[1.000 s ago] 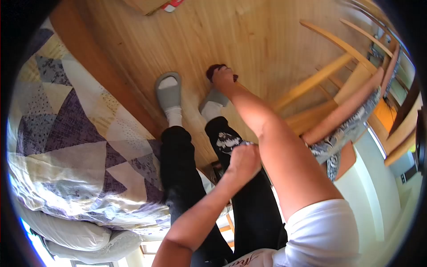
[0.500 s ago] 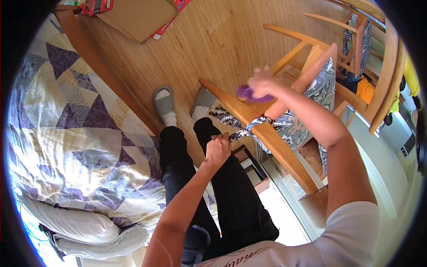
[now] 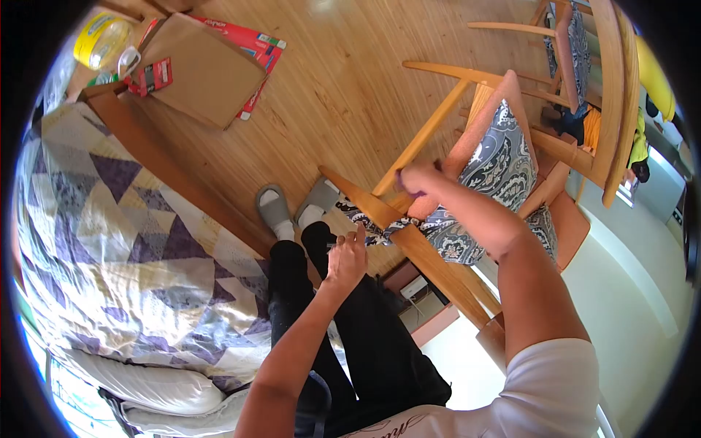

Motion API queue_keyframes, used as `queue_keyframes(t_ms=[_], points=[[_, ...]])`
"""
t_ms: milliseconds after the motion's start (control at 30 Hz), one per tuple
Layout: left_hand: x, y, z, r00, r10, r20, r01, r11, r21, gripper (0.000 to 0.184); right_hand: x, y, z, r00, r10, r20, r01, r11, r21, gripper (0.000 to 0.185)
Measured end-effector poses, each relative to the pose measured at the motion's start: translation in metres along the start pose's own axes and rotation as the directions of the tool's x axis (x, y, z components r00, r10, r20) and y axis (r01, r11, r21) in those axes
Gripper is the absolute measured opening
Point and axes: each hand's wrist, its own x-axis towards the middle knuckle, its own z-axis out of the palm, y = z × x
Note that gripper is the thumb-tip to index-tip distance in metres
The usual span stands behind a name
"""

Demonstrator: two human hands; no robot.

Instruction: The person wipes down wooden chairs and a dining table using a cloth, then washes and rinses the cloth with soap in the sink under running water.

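A wooden chair (image 3: 438, 270) lies tipped beside my legs, its seat covered with a grey-and-white paisley seat cover (image 3: 496, 175) over orange padding. A twisted strip of that cover passes around the wooden bar. My left hand (image 3: 347, 261) is closed at the near end of the strip, in front of my knees; the fingers partly hide the cloth. My right hand (image 3: 420, 178) is closed around a purple cloth (image 3: 414, 191), mostly covered by the fingers, over the chair frame. Motion slightly blurs this hand.
At left is a bed with a patchwork cover (image 3: 168, 248). Flattened cardboard (image 3: 208, 69) and a yellow-labelled bottle (image 3: 102, 42) are on the far floor side. Another chair (image 3: 573, 58) stands at the upper right, with a person in yellow-green (image 3: 638, 150) beyond it.
My right hand has moved down and nearer the chair's bar, with less purple cloth showing. My left hand has shifted slightly toward me. The view has turned, showing more of the cardboard and bottle.
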Motion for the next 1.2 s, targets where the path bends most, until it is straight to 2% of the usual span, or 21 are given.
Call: queue_keyframes(t_ms=[133,200,267,367,400,500,533,600,633,667,700,767,800,867,900,967,1033,1100,1133,1167,1200], points=[[0.025,0.024,-0.014,0.996,-0.033,0.087,0.024,0.995,0.101,0.045,0.031,0.057,-0.016,0.985,0.153,0.078,-0.153,0.988,-0.006,0.022],[0.047,0.044,-0.015,0.995,-0.023,0.092,0.011,0.991,0.135,0.044,0.029,0.078,-0.027,0.957,0.282,-0.069,-0.275,0.957,0.092,0.017],[0.068,0.077,-0.026,0.993,-0.013,0.114,-0.008,0.984,0.18,0.041,0.015,0.111,-0.051,0.919,0.231,-0.321,-0.144,0.951,0.272,0.014],[0.104,0.123,-0.05,0.991,0.066,0.118,-0.087,0.978,0.191,0.037,-0.011,0.149,-0.101,0.618,0.396,-0.679,-0.327,0.915,0.236,0.022],[0.116,0.132,-0.053,0.986,0.129,0.104,-0.144,0.978,0.151,0.036,-0.014,0.171,-0.115,0.592,0.397,-0.702,-0.398,0.901,0.174,0.024],[0.143,0.138,-0.04,0.962,0.222,0.157,-0.248,0.954,0.17,0.037,0.008,0.227,-0.126,0.585,0.561,-0.586,-0.476,0.822,0.312,0.023],[0.154,0.14,-0.035,0.959,0.233,0.161,-0.261,0.948,0.184,0.037,0.007,0.239,-0.131,0.745,0.514,-0.424,-0.405,0.855,0.325,0.019],[0.162,0.132,-0.03,0.863,0.218,0.455,-0.364,0.894,0.262,0.03,0.05,0.252,-0.128,0.762,0.543,-0.352,-0.432,0.832,0.348,0.018],[0.164,0.126,-0.027,0.827,0.227,0.515,-0.378,0.902,0.209,0.035,0.072,0.256,-0.126,0.795,0.538,-0.281,-0.448,0.832,0.328,0.017],[0.173,0.121,-0.028,0.788,0.243,0.566,-0.393,0.906,0.157,0.04,0.083,0.259,-0.132,0.83,0.531,-0.174,-0.426,0.803,0.417,0.017],[0.182,0.113,-0.028,0.785,0.243,0.57,-0.398,0.902,0.164,0.04,0.099,0.262,-0.138,0.828,0.534,-0.174,-0.425,0.798,0.426,0.017],[0.186,0.101,-0.03,0.784,0.229,0.576,-0.371,0.918,0.14,0.041,0.147,0.26,-0.119,0.773,0.54,-0.332,-0.383,0.815,0.434,0.016],[0.19,0.094,-0.031,0.777,0.224,0.589,-0.371,0.918,0.14,0.041,0.17,0.263,-0.118,0.809,0.531,-0.254,-0.384,0.803,0.455,0.016],[0.2,0.084,-0.034,0.812,0.242,0.531,-0.325,0.943,0.067,0.042,0.198,0.257,-0.12,0.804,0.526,-0.279,-0.386,0.817,0.428,0.017],[0.205,0.081,-0.034,0.805,0.234,0.546,-0.32,0.945,0.067,0.042,0.211,0.252,-0.12,0.795,0.518,-0.317,-0.387,0.834,0.393,0.018],[0.221,0.091,-0.042,0.765,0.161,0.623,-0.278,0.956,0.093,0.041,0.249,0.249,-0.117,0.805,0.534,-0.257,-0.379,0.797,0.47,0.017],[0.234,0.102,-0.053,0.784,0.176,0.596,-0.31,0.942,0.129,0.042,0.274,0.241,-0.116,0.713,0.586,-0.385,-0.412,0.795,0.446,0.02],[0.251,0.107,-0.063,0.715,0.138,0.685,-0.27,0.959,0.089,0.048,0.304,0.238,-0.115,0.761,0.539,-0.36,-0.403,0.828,0.39,0.022],[0.253,0.103,-0.065,0.772,0.191,0.606,-0.271,0.962,0.043,0.049,0.317,0.237,-0.111,0.806,0.487,-0.337,-0.387,0.864,0.322,0.025],[0.256,0.099,-0.065,0.765,0.184,0.617,-0.265,0.963,0.042,0.049,0.323,0.233,-0.102,0.813,0.483,-0.325,-0.383,0.864,0.326,0.025],[0.261,0.095,-0.065,0.784,0.172,0.597,-0.269,0.96,0.077,0.047,0.326,0.228,-0.091,0.686,0.488,-0.54,-0.443,0.868,0.222,0.023]])
